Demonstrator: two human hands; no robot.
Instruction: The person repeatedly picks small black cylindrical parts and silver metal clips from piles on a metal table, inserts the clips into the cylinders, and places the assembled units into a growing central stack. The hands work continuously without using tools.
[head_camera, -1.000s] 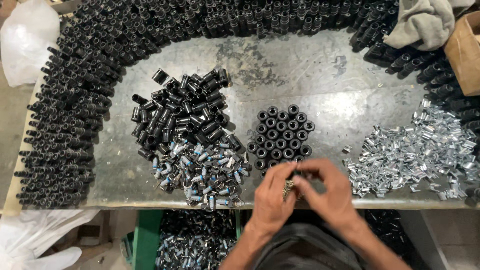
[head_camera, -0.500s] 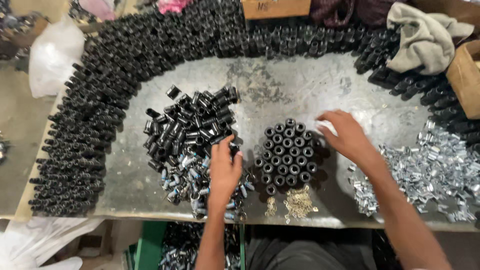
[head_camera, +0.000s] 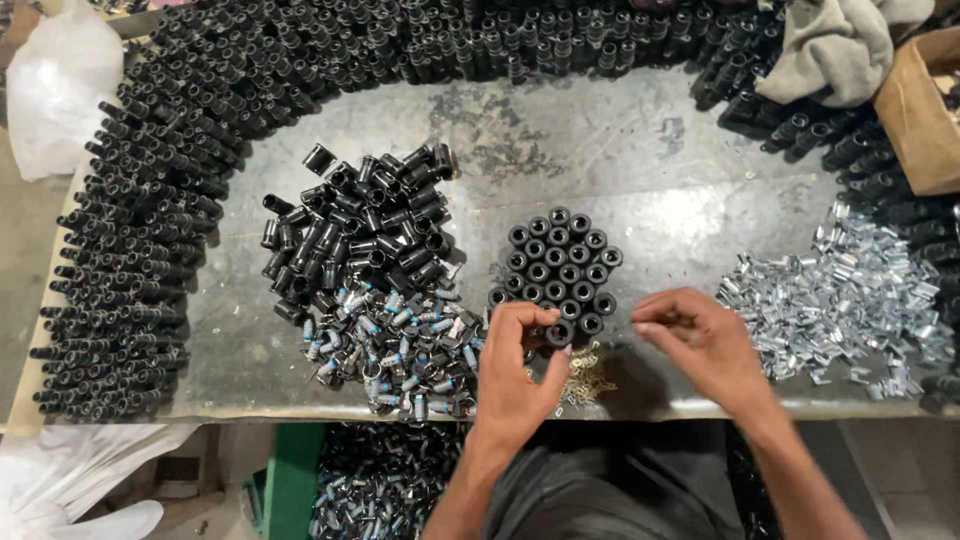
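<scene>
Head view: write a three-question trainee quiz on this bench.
1. True or false: the upright black sleeves stand between the loose black pile and the silver clips.
2. Which hand's fingers pinch a black sleeve at the cluster's near edge: A left hand, B right hand?
3. Name the small brass-coloured heap location.

Key: 1 true. 2 A. 3 At the table's near edge, between the hands.

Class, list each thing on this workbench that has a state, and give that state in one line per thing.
Left hand: fingers pinching a black cylindrical sleeve at the cluster's near edge.
Right hand: fingers curled together, contents unclear.
Cluster of black sleeves: standing upright, packed together.
Loose black sleeves: heaped, lying at all angles.
Silver metal clips: scattered pile.
Grey cloth: crumpled.
Brown cardboard box: open.
</scene>
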